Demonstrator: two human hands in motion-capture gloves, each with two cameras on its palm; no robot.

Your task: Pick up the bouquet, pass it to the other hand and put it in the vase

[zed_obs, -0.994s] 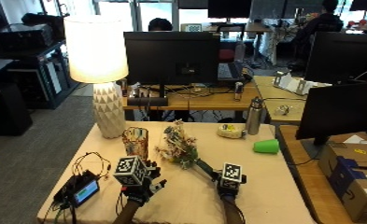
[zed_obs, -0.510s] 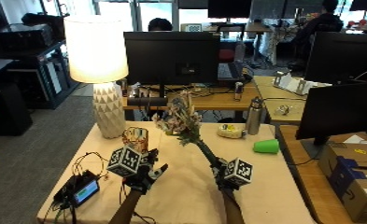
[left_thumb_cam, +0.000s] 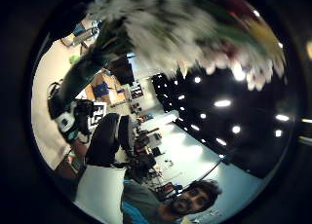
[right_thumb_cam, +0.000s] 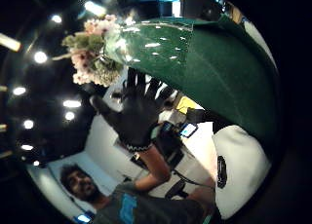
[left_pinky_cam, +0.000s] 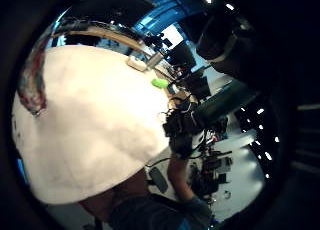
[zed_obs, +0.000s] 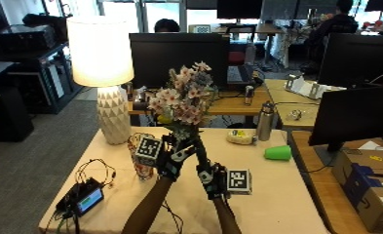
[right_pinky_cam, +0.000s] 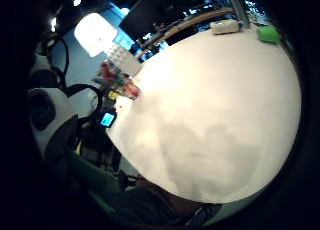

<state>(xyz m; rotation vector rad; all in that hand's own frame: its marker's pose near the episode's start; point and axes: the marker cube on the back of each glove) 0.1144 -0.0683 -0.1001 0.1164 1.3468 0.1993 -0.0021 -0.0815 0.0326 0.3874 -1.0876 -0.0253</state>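
The right hand [zed_obs: 212,179] is gripping the bouquet [zed_obs: 181,100] low on its dark green wrapped stem, fingers curled round it, and is holding it upright above the table [zed_obs: 275,204] with the blooms high at twelve o'clock. The left hand [zed_obs: 175,156] is reaching in just beside the stem, at about ten o'clock from the right hand; its fingers are spread and straight, and it is not closing on anything.

The lift looks done, judging by the bouquet standing off the table. The hand-over is only beginning, and the placing in the vase [zed_obs: 139,158] is all still to do. The vase is standing on the table at about nine o'clock from the hands, near the lamp [zed_obs: 103,73].

The outside view is giving the layout, but the hands are crowding each other there. The right thumb side palm view is showing more plainly the open, splayed left hand [right_thumb_cam: 139,114] behind the green wrap [right_thumb_cam: 204,73]. The left thumb side palm view is catching the blooms [left_thumb_cam: 195,29] close overhead and the right hand [left_thumb_cam: 73,119] round the stem below.
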